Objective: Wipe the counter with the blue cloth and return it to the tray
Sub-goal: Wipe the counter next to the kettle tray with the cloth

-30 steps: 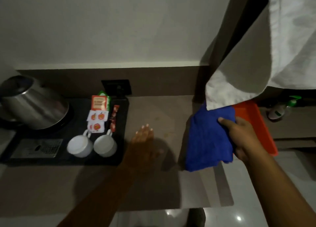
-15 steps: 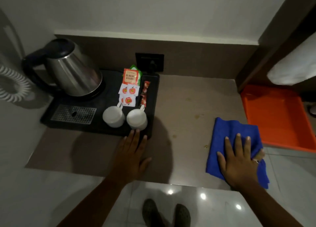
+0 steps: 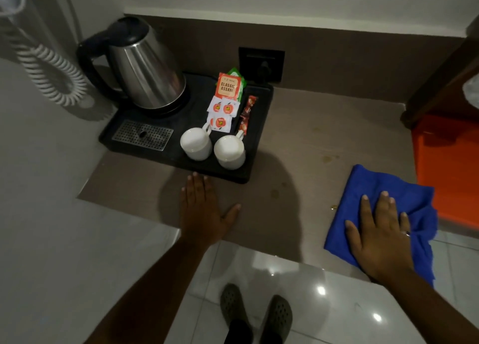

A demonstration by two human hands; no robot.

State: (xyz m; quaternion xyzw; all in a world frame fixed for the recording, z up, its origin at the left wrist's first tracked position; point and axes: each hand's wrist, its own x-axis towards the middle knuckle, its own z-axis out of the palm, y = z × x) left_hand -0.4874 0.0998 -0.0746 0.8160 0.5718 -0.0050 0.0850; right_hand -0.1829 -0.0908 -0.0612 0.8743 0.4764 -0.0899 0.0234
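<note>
The blue cloth point(image 3: 373, 188) lies spread on the brown counter point(image 3: 311, 136) near its front right corner. My right hand point(image 3: 375, 229) presses flat on the cloth's near half, fingers apart. An orange tray point(image 3: 445, 167) sits just right of the cloth at the frame's edge, partly cut off. My left hand point(image 3: 204, 209) rests flat on the counter, fingers spread, just in front of the black tray point(image 3: 181, 159). A few small yellowish spots point(image 3: 328, 158) mark the counter left of and behind the cloth.
On the black tray stand a steel kettle point(image 3: 147, 74), two upturned white cups point(image 3: 212, 146) and tea sachets point(image 3: 224, 102). A wall socket point(image 3: 261, 64) is behind it. A coiled white cord point(image 3: 49, 71) hangs at left. Glossy floor tiles and my shoes point(image 3: 256, 315) are below.
A second ago my right hand held the cloth up by the orange tray; it then laid it on the counter and now presses on it. My left hand barely moved.
</note>
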